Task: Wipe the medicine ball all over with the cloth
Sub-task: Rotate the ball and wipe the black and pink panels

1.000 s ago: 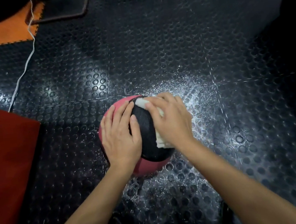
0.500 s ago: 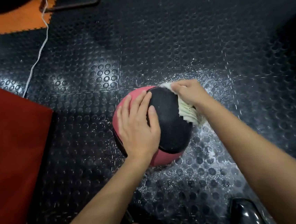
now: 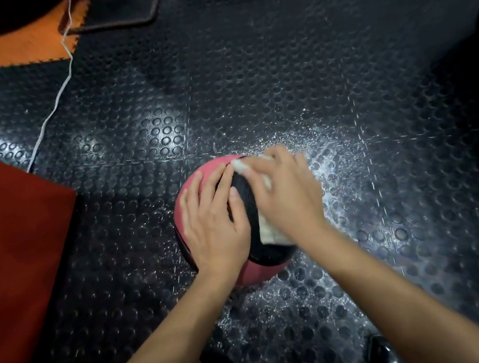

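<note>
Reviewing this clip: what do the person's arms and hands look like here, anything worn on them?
Both forearms are bare, with no sleeves in view. The left hand and right hand wear no gloves, and no rings, watch or wristband show. The nails look short and unpainted. The right hand is a little blurred, so small details on it cannot be told.

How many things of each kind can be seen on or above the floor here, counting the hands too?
Hands: 2 (left hand, right hand)
Medicine ball: 1
Cloth: 1
Red mat: 1
Orange mat: 1
White cord: 1
Total: 7
</note>
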### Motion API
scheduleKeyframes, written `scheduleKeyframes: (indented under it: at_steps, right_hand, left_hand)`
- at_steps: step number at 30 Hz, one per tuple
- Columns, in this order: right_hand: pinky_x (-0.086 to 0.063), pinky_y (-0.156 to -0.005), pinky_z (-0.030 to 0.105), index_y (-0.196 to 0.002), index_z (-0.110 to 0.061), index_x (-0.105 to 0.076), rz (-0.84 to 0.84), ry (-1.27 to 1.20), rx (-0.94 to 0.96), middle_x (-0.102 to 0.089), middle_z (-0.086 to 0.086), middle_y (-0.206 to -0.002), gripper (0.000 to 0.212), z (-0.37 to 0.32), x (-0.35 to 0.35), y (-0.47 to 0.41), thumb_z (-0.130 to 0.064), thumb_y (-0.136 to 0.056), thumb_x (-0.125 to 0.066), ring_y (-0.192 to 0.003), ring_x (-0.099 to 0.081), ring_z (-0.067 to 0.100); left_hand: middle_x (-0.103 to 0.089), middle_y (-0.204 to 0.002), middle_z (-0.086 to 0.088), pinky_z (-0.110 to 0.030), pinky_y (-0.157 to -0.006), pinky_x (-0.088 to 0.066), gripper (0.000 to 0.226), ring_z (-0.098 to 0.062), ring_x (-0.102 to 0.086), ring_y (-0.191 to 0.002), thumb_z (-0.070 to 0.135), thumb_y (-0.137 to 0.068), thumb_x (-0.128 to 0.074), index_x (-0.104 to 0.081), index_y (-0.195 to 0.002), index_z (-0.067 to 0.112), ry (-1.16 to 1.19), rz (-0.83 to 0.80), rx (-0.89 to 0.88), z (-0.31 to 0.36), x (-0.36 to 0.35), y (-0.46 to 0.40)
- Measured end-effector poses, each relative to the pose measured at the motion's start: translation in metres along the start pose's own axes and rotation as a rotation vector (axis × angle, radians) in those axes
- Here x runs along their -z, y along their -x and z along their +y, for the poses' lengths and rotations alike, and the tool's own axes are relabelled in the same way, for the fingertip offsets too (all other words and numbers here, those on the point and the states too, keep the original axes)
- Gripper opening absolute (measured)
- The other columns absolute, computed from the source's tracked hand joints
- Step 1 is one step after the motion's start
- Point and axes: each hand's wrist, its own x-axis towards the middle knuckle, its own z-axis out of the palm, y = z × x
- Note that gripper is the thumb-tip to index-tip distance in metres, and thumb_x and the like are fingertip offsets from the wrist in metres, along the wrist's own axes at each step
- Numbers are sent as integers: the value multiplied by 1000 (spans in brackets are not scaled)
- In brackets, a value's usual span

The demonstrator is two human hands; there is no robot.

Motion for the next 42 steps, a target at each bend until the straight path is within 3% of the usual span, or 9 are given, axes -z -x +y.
scheduleKeyframes:
  at_steps: [2, 9, 13, 17, 21, 27, 33, 38, 42]
  right_hand:
    - [-36, -65, 28, -118, -39, -62, 60, -19, 71, -50, -11, -116, 32, -2, 2, 17, -48, -97, -39, -100, -41, 12]
    - [-45, -87, 37, -102, -29, -69, -104, -410, -423, -63, 3, -121, 24, 40, -7, -30, -38, -97, -47, -109, -57, 25]
    - [-38, -90, 31, -126, -17, -60, -220, -699, -663, -56, 0, -132, 33, 67, -11, -24, -32, -99, -48, -107, -51, 16]
    - [-42, -67, 23, -118, -34, -65, 9, -493, -515, -61, -14, -110, 31, 40, -12, 0, -45, -97, -46, -88, -55, 6]
    - [-37, -84, 28, -127, -37, -57, 60, -312, -186, -48, -10, -123, 35, 18, -6, 24, -47, -97, -42, -112, -40, 6]
    - [-41, -88, 30, -129, -24, -57, -167, -605, -578, -56, -2, -132, 34, 60, -19, -3, -35, -101, -41, -119, -53, 20]
    - [-35, -79, 22, -129, -38, -55, 88, -262, -170, -45, -15, -119, 34, 15, -14, 33, -44, -98, -41, -108, -38, 3]
    - [-52, -64, 37, -121, -31, -61, -131, -557, -532, -70, 1, -95, 30, 46, -10, -11, -40, -99, -43, -60, -56, 13]
    - [-37, -77, 29, -124, -40, -58, 63, -364, -284, -50, -14, -107, 33, 21, -8, 25, -48, -97, -42, -105, -47, 7]
  left_hand:
    - [-55, -139, 9, -50, -113, -31, 48, -20, -40, -137, 32, -98, -30, -57, -136, 22, 11, -3, -4, -3, 3, 2]
    - [-55, -139, 10, -48, -115, -26, 51, -21, -39, -137, 41, -97, -30, -58, -135, 23, -28, -40, 32, 13, -2, -8]
    - [-56, -139, 8, -48, -116, -25, 52, -23, -39, -138, 48, -94, -38, -59, -134, 22, -70, -41, -42, 13, -2, -1]
    - [-54, -141, 10, -48, -116, -26, 52, -20, -38, -138, 49, -96, -33, -57, -135, 24, -69, -44, 14, 8, -2, -8]
    - [-51, -143, 12, -47, -116, -26, 54, -18, -36, -140, 51, -96, -29, -54, -138, 26, -32, -32, 89, 0, 2, -11]
    - [-51, -143, 9, -53, -113, -30, 54, -21, -36, -139, 50, -96, -30, -54, -137, 24, -4, -9, 94, -6, 6, 3]
    - [-50, -143, 10, -47, -115, -28, 54, -20, -35, -138, 50, -96, -30, -54, -137, 25, -12, -10, 119, -7, 6, -2]
    - [-51, -143, 9, -51, -114, -28, 54, -21, -35, -139, 50, -96, -32, -55, -137, 24, -24, -17, 106, 3, 2, -1]
    - [-51, -143, 12, -47, -116, -25, 56, -18, -34, -139, 51, -95, -28, -54, -137, 25, -27, -11, 141, 3, 1, -9]
